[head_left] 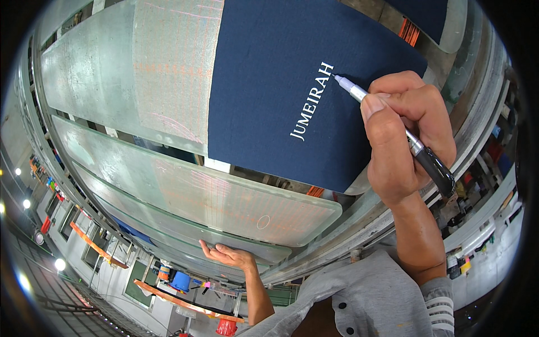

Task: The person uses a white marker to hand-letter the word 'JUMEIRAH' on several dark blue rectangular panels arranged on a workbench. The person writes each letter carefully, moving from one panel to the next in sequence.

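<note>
From where I watch, the biggest thing is the blue cloth [269, 90], a dark navy panel with white lettering across its middle, laid flat on a translucent pallet [90, 73]. It lies just beyond my right fingertips and under the pen tip. I judge it soft and limp, light, and likely to wrinkle or slide if dragged; I would take it by a free edge rather than the printed middle, which may smear if the ink is fresh. The pallet looks stiff and smooth, with faint pink grid lines on it.

Below it sits a second pallet [241, 202], bare, and my left hand [230, 256] rests on the near edge below it, fingers loosely spread and holding nothing.

My right hand [407, 132] is curled tight around a pen [393, 121], thumb over the barrel, silver nose forward, dark rear end jutting out behind the palm. The pen seems light, rigid and a bit slick. Its tip touches the last white letter.
</note>
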Available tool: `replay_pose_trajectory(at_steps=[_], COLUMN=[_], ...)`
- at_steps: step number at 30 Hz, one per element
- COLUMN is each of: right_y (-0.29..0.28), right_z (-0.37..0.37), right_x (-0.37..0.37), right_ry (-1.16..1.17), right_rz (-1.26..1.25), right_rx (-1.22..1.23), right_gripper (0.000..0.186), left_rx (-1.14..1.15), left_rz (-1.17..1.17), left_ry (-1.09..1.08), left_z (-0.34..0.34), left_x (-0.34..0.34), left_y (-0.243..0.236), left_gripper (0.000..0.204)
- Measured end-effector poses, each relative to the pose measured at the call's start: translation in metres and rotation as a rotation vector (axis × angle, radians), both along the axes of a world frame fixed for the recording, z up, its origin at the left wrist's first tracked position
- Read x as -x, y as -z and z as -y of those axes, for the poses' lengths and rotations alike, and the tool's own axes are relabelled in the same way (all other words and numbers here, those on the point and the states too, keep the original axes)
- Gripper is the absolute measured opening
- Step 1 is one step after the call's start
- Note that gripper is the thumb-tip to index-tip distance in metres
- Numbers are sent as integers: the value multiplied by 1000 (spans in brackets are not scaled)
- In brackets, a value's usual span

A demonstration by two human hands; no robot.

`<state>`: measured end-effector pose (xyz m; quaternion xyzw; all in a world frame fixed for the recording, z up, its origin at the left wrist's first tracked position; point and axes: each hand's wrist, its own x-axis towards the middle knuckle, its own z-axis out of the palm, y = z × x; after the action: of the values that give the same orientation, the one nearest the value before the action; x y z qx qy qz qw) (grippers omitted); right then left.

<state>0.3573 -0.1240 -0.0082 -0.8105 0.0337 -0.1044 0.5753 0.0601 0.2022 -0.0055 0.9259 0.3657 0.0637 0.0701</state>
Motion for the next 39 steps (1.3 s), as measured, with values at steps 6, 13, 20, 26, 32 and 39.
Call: replay_pose_trajectory(at_steps=[6,13,20,26,32,39], right_y=[0,0,2,1,1,0], right_z=[-2,-3,-1,-2,-2,-1], right_x=[0,0,-1,0,0,2], right_ry=[16,28,7,16,16,2], right_rz=[-12,-11,22,14,-8,-15], right_rx=[-31,-30,1,-3,-10,-42], right_gripper=[9,9,8,8,9,8], left_rx=[2,-2,1,-3,2,-15], left_rz=[-16,-13,-5,-11,-13,2], left_ry=[16,17,10,8,9,18], left_z=[-3,-1,-1,-8,-4,-1], left_x=[4,1,1,9,4,1], left_y=[1,0,1,2,3,1], left_gripper=[55,55,54,55,54,51])
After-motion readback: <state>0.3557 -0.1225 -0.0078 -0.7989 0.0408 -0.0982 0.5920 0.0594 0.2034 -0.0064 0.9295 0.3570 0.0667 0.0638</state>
